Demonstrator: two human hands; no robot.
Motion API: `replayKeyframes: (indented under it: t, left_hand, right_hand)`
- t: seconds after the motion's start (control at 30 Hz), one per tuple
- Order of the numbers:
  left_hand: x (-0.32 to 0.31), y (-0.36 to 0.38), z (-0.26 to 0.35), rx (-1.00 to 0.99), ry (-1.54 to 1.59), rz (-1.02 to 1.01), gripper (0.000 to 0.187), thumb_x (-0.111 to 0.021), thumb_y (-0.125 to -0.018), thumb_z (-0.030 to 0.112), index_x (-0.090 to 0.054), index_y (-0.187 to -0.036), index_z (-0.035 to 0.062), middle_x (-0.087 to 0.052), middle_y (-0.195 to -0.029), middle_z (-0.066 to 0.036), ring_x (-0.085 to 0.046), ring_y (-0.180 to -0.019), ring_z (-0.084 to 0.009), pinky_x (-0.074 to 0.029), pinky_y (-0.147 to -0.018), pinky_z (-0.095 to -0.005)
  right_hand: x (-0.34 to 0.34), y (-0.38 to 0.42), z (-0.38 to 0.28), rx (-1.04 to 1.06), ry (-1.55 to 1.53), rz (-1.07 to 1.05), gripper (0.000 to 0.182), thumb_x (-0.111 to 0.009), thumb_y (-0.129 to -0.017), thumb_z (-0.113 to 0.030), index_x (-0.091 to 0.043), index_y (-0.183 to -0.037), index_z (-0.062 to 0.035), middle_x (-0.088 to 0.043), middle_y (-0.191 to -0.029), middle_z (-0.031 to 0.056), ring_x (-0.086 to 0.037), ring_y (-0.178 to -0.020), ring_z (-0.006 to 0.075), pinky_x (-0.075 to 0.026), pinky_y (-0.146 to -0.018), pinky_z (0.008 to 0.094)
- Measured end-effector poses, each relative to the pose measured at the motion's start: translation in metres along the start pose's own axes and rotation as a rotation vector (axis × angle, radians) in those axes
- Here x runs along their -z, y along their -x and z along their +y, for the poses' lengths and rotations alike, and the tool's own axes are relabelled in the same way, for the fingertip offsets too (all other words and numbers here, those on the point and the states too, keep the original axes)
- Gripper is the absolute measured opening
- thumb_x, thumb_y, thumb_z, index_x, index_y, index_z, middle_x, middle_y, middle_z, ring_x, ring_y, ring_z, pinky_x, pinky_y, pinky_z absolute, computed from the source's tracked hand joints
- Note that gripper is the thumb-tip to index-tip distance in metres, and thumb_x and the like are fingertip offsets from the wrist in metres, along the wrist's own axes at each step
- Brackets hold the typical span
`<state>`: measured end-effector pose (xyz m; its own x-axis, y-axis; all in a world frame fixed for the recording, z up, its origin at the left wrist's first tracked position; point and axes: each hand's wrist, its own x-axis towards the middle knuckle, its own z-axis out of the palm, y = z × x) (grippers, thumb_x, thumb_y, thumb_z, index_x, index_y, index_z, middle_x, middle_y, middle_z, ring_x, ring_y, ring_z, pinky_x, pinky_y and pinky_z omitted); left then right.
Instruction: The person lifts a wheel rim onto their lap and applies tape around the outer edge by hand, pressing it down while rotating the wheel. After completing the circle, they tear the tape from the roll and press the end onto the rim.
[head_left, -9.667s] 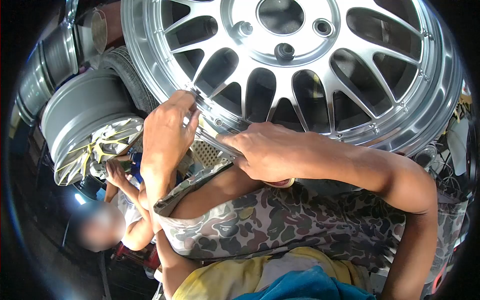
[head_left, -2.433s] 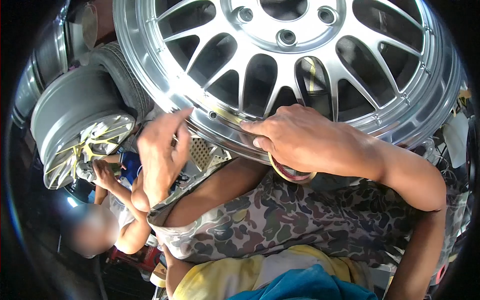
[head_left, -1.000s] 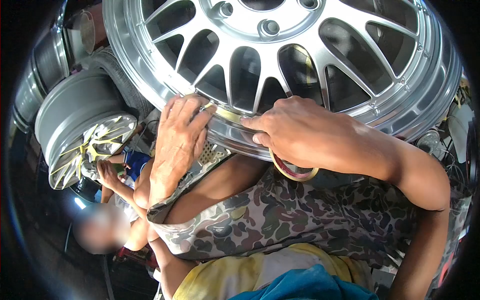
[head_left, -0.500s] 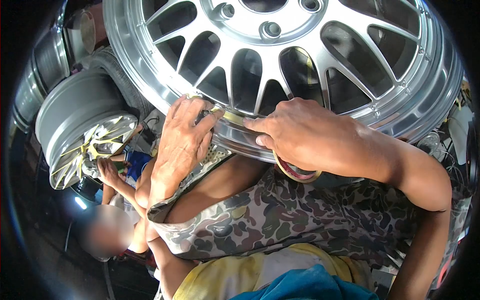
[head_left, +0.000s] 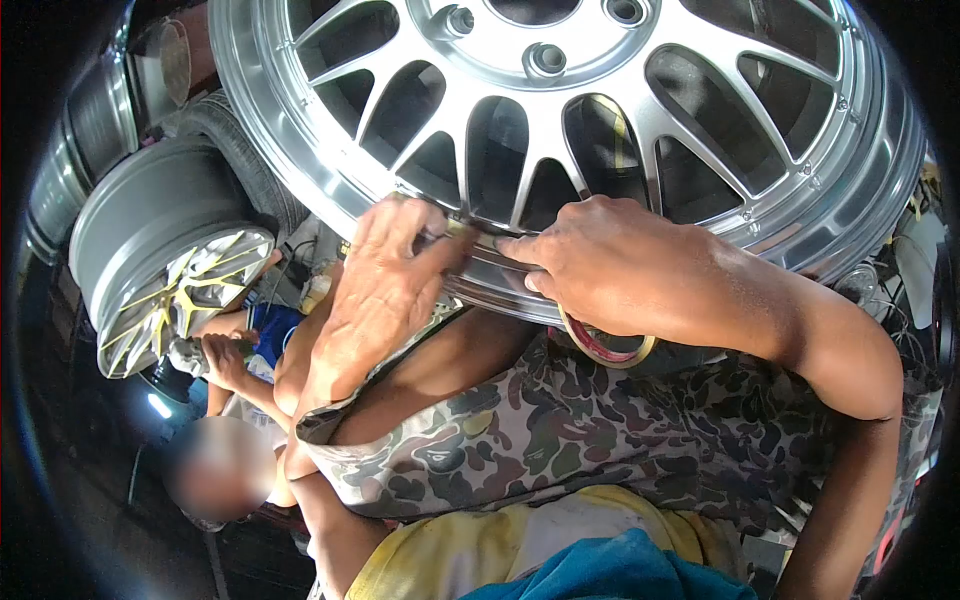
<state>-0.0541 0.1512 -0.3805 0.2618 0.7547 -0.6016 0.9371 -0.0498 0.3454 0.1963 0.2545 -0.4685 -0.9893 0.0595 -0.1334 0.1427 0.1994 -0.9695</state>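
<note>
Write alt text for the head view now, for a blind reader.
A person's left hand and right hand touch the near edge of a silver wheel, a tape roll below the right. At left, a co-worker's hand is beside another wheel.

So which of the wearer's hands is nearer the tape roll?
Right. In view, the right hand is just above the tape roll; the left hand farther, up and left, at the wheel rim.

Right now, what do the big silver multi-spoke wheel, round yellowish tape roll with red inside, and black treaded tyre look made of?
Big silver multi-spoke wheel: metal, probably alloy; satin spokes, polished rim with sharp reflections.
Round yellowish tape roll: perhaps paper, pale smooth edge; red inside could be card or plastic.
Black treaded tyre: likely rubber, dull dark surface, grooved.
</note>
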Motion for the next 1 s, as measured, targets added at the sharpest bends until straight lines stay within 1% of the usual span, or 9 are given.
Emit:
replayKeyframes:
  t: [0.2,0.3,0.4,0.5,0.6,0.73,0.83,0.9,1.0]
  left_hand:
    - [0.016,-0.002,0.002,0.033,-0.147,-0.020,0.042,-0.076,-0.081,0.006,-0.079,-0.121,0.0147,-0.057,-0.116,-0.010,-0.055,-0.112,-0.0321,-0.046,-0.100,-0.0480]
    - [0.021,0.004,-0.008,0.071,-0.286,-0.006,0.053,-0.074,-0.077,-0.001,-0.077,-0.128,0.0126,-0.059,-0.116,-0.010,-0.056,-0.115,-0.0335,-0.046,-0.100,-0.0487]
    - [0.022,0.003,-0.004,-0.024,-0.141,-0.083,0.056,-0.072,-0.078,0.000,-0.073,-0.133,0.0077,-0.062,-0.128,-0.012,-0.057,-0.121,-0.0360,-0.047,-0.105,-0.0494]
    - [0.014,0.003,-0.005,-0.068,-0.076,-0.096,0.055,-0.070,-0.078,0.000,-0.072,-0.133,0.0045,-0.063,-0.125,-0.013,-0.058,-0.123,-0.0382,-0.047,-0.108,-0.0508]
    - [0.014,0.001,-0.004,-0.068,-0.062,-0.109,0.055,-0.069,-0.079,0.000,-0.071,-0.134,0.0016,-0.063,-0.125,-0.015,-0.059,-0.121,-0.0406,-0.047,-0.108,-0.0526]
    - [0.012,0.002,-0.004,-0.064,-0.037,-0.114,0.054,-0.068,-0.079,-0.001,-0.071,-0.133,0.0010,-0.063,-0.125,-0.016,-0.059,-0.121,-0.0414,-0.047,-0.108,-0.0527]
    - [0.012,0.001,-0.003,-0.053,-0.027,-0.121,0.054,-0.067,-0.079,0.000,-0.071,-0.133,0.0006,-0.063,-0.125,-0.016,-0.058,-0.121,-0.0416,-0.047,-0.107,-0.0532]
    - [0.013,0.000,-0.003,-0.049,-0.022,-0.121,0.054,-0.067,-0.079,0.000,-0.071,-0.132,0.0011,-0.063,-0.124,-0.016,-0.059,-0.120,-0.0412,-0.047,-0.106,-0.0526]
    - [0.012,-0.001,0.000,-0.043,-0.003,-0.118,0.054,-0.067,-0.078,0.000,-0.072,-0.131,0.0031,-0.062,-0.122,-0.015,-0.059,-0.117,-0.0395,-0.047,-0.105,-0.0507]
  right_hand:
    - [-0.008,0.008,0.008,0.053,-0.001,0.030,0.040,-0.059,-0.110,-0.028,-0.069,-0.141,-0.0032,-0.076,-0.091,0.0275,-0.076,-0.089,0.0443,-0.061,-0.086,0.0528]
    - [0.003,0.015,0.003,0.077,0.009,0.020,0.031,-0.064,-0.102,-0.022,-0.070,-0.124,-0.0020,-0.073,-0.093,0.0226,-0.073,-0.092,0.0393,-0.059,-0.088,0.0489]
    - [0.008,0.020,-0.001,0.100,0.016,0.014,0.021,-0.069,-0.094,-0.017,-0.071,-0.107,-0.0008,-0.070,-0.096,0.0178,-0.069,-0.094,0.0342,-0.058,-0.089,0.0450]
    - [0.012,0.024,-0.004,0.123,0.030,0.015,0.014,-0.075,-0.086,-0.012,-0.072,-0.091,0.0005,-0.067,-0.098,0.0129,-0.066,-0.097,0.0292,-0.056,-0.091,0.0410]
    - [0.010,0.020,-0.005,0.066,-0.031,0.012,0.017,-0.077,-0.083,-0.011,-0.071,-0.089,0.0035,-0.067,-0.094,0.0154,-0.068,-0.093,0.0306,-0.058,-0.086,0.0428]
    - [0.012,0.023,-0.004,0.067,0.013,-0.016,0.019,-0.076,-0.083,-0.009,-0.070,-0.092,0.0068,-0.068,-0.093,0.0170,-0.069,-0.092,0.0311,-0.058,-0.084,0.0436]
    - [0.011,0.024,-0.001,0.147,-0.002,0.144,0.024,-0.076,-0.082,-0.007,-0.068,-0.097,0.0093,-0.069,-0.092,0.0184,-0.070,-0.091,0.0318,-0.058,-0.082,0.0432]
    - [0.007,0.014,0.004,-0.026,-0.057,0.041,0.028,-0.062,-0.106,-0.016,-0.076,-0.126,-0.0016,-0.075,-0.083,0.0260,-0.077,-0.079,0.0417,-0.063,-0.074,0.0488]
    - [0.007,0.013,0.003,0.040,0.021,0.057,0.027,-0.062,-0.106,-0.017,-0.076,-0.124,-0.0014,-0.075,-0.083,0.0248,-0.076,-0.081,0.0424,-0.063,-0.075,0.0500]
